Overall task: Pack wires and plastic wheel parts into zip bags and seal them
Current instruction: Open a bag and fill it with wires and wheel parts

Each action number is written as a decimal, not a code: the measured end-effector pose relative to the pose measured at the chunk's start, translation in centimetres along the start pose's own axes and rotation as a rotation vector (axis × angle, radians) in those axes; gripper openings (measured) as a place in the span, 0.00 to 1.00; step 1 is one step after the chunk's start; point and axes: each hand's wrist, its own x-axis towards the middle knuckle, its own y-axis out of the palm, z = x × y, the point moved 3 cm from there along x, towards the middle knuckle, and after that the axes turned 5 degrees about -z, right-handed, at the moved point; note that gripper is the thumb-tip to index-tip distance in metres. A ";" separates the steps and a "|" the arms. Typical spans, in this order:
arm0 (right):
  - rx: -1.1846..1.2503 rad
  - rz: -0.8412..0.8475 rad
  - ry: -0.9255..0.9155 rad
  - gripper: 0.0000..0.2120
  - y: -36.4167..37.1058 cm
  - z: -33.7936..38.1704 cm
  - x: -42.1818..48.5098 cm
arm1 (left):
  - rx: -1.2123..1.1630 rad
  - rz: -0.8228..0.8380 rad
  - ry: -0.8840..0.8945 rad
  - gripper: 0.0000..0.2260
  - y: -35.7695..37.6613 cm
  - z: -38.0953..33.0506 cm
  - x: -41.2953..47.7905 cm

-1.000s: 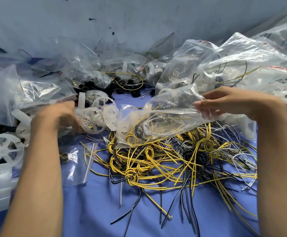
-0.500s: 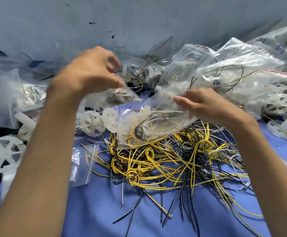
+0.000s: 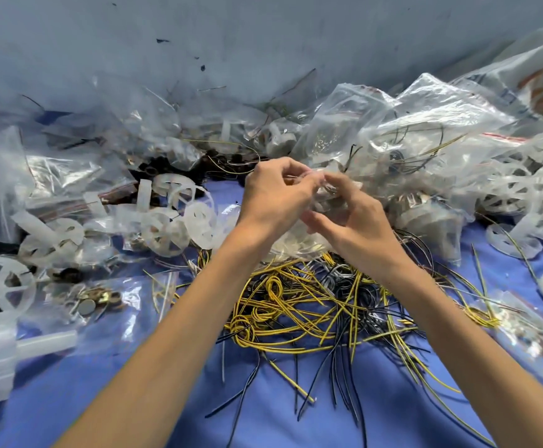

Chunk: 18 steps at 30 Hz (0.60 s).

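Over the wires point(image 3: 296, 305), our left hand point(image 3: 273, 198) and right hand point(image 3: 354, 224) meet, fingers curled, both pinching a clear bag point(image 3: 326, 205). The bag sits between them. White wheels point(image 3: 166, 227) lie left on the blue cloth point(image 3: 263, 415).

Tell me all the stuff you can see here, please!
wires: many, yellow, black and grey, tangled in the middle of the cloth
plastic wheels: many, milky white, piled left; more at far right
zip bag: one, clear, pinched between both hands above the wires
other bags: many, clear, heaped along the back and right
small metal parts: several, silver and brass, inside a flat bag at lower left
cloth: one, blue, under everything
wall: one, grey, behind
left hand: fingers pinching the zip bag
right hand: fingers pinching the zip bag
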 end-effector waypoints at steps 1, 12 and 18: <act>0.007 -0.009 0.013 0.22 0.0 -0.1 0.2 | 0.023 0.002 0.008 0.05 0.2 0.1 0.2; 0.046 0.387 0.207 0.12 -0.9 -1.0 5.2 | 0.447 0.374 0.037 0.14 0.6 -1.7 5.0; -0.118 0.648 0.208 0.08 -0.9 2.5 10.5 | 0.467 0.232 0.131 0.14 -1.7 -2.2 5.9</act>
